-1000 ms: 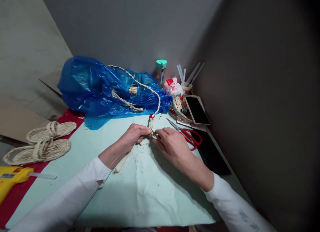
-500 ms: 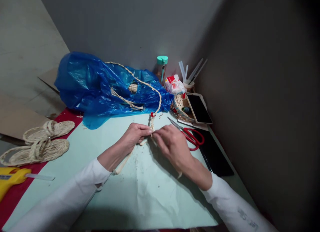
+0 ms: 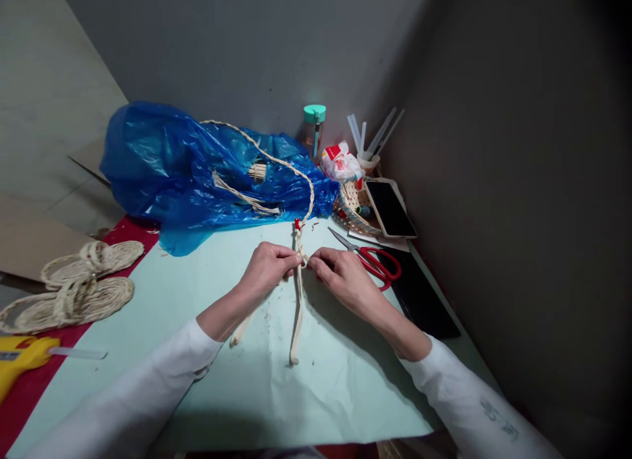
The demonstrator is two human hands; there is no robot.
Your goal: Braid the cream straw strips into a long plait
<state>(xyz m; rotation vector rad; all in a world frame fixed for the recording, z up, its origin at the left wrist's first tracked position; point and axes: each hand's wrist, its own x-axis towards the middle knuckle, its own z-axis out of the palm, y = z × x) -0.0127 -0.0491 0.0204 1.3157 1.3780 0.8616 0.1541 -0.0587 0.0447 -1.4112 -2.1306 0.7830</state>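
Observation:
My left hand [image 3: 269,269] and my right hand [image 3: 342,276] meet over the pale green paper [image 3: 276,373], both pinching pale straw strands at the end of a braided straw cord [image 3: 276,161]. The cord arcs up over a blue plastic bag [image 3: 197,172] and comes down to a small red clip [image 3: 297,224] just above my fingers. One loose strand [image 3: 297,314] hangs straight toward me between my hands. Another strand [image 3: 241,328] trails from under my left hand along my left wrist.
Red-handled scissors [image 3: 372,261] lie just right of my right hand. Behind them sit a woven basket [image 3: 349,205], a phone [image 3: 390,209], a green-capped bottle [image 3: 314,126] and a cup of glue sticks [image 3: 369,143]. Coiled straw rope [image 3: 74,288] and a yellow glue gun [image 3: 22,357] lie at the left.
My right hand has pulled back from over the braid end and now pinches it from the right. A loose strand that was hidden now lies stretched toward me between my hands.

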